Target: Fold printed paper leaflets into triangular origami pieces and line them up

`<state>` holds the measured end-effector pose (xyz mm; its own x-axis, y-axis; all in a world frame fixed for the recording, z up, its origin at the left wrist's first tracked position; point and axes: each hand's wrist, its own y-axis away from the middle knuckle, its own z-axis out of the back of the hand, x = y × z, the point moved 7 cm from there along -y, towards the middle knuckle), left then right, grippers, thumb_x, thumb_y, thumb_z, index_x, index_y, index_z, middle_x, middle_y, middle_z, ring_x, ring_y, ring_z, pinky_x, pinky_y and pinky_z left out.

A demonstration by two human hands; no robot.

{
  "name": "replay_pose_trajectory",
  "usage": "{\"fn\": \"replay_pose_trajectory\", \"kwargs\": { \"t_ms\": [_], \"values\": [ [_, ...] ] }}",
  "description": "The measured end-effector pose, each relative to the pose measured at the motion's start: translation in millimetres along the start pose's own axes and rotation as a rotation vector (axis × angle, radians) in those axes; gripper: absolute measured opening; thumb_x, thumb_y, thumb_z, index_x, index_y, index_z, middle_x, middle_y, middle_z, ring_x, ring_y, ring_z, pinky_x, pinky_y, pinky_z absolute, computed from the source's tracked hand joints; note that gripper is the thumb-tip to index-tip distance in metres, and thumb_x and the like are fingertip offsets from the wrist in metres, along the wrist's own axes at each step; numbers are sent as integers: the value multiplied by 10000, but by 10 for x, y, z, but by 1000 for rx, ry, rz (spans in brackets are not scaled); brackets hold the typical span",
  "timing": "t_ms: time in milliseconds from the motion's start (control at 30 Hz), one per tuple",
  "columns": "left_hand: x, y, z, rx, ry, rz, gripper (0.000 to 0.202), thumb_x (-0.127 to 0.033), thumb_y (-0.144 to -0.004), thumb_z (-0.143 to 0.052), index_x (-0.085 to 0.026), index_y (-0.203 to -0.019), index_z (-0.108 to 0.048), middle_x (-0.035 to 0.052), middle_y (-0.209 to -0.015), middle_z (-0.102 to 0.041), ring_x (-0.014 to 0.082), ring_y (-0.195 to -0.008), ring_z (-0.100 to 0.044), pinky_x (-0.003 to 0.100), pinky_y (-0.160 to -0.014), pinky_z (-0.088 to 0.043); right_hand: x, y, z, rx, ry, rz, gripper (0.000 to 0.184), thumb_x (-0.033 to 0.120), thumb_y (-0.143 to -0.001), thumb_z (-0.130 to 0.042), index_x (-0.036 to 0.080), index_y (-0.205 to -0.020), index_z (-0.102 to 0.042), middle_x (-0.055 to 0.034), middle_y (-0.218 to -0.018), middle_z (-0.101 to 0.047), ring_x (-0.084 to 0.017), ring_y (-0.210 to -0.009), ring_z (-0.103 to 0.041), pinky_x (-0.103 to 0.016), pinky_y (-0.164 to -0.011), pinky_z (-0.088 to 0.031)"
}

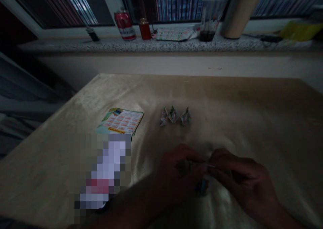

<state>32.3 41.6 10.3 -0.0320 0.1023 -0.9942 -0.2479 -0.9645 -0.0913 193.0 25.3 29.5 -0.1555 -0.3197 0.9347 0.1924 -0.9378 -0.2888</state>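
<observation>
My left hand [180, 170] and my right hand [239, 176] meet over the near part of the table. Both pinch a small piece of folded paper [211, 165], which shows as a thin pale edge between the fingertips. A bluish, coloured part of it seems to hang below the left fingers; most of it is hidden by them. Beyond the hands, three small folded paper boats stand in a row: a left one [164, 117], a middle one [173, 115] and a right one [186, 117]. Left of them lies a stack of printed paper sheets [123, 121].
A blurred-out long object [107, 170] lies left of my left forearm on the cloth-covered table [239, 101]. Along the windowsill [176, 46] stand a red can [124, 25], a red jar [145, 29], a cup of dark liquid [208, 30] and a cardboard tube [238, 17].
</observation>
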Motion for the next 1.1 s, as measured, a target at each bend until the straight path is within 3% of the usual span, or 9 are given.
{"fn": "replay_pose_trajectory", "kwargs": {
  "t_ms": [133, 300, 500, 733, 933, 1100],
  "values": [
    [-11, -1, 13, -1, -31, -2, 80, -219, -862, -696, -175, -807, -734, 16, -774, -677, 139, -719, -629, 251, -672, -478, -99, 28, -12, -2, 35, -95, 44, 190, -870, -753, 222, -840, -759, -33, -762, -733, -164, -678, -695, -253, -582, -547],
    [7, -23, 4, 17, -62, 73, 93, -254, -858, -680, -174, -819, -707, 7, -765, -663, 139, -700, -608, 246, -646, -458, -82, 44, -49, 53, 52, -84, 126, 183, -912, -700, 203, -792, -733, -30, -741, -697, -154, -687, -658, -260, -602, -519],
    [-31, -52, -48, 62, -163, 47, 145, -239, -875, -642, -167, -752, -670, 2, -743, -621, 131, -688, -576, 244, -640, -419, -136, 35, -99, 67, 117, -151, 148, 226, -916, -695, 200, -772, -722, 0, -687, -658, -126, -615, -621, -235, -548, -475],
    [59, -8, -74, 50, -147, 117, 205, -309, -935, -580, -180, -777, -602, -30, -687, -552, 114, -625, -498, 228, -588, -378, -48, 37, -137, 145, 247, -80, 239, 229, -983, -595, 196, -748, -622, 13, -666, -582, -123, -617, -553, -255, -556, -424],
    [-34, -66, -86, 138, -221, 93, 198, -259, -885, -633, -168, -710, -634, -36, -641, -545, 104, -597, -486, 227, -572, -348, -103, 85, -142, 190, 291, -104, 249, 253, -1001, -560, 200, -766, -621, 1, -692, -576, -144, -656, -566, -280, -579, -427],
    [-33, -38, -48, 53, -195, 78, 230, -280, -912, -619, -169, -711, -636, -34, -644, -549, 101, -587, -489, 224, -563, -354, -177, 106, -150, 204, 265, -182, 290, 322, -1012, -543, 195, -766, -630, -4, -696, -584, -142, -633, -559, -285, -564, -426]
  ]
}}
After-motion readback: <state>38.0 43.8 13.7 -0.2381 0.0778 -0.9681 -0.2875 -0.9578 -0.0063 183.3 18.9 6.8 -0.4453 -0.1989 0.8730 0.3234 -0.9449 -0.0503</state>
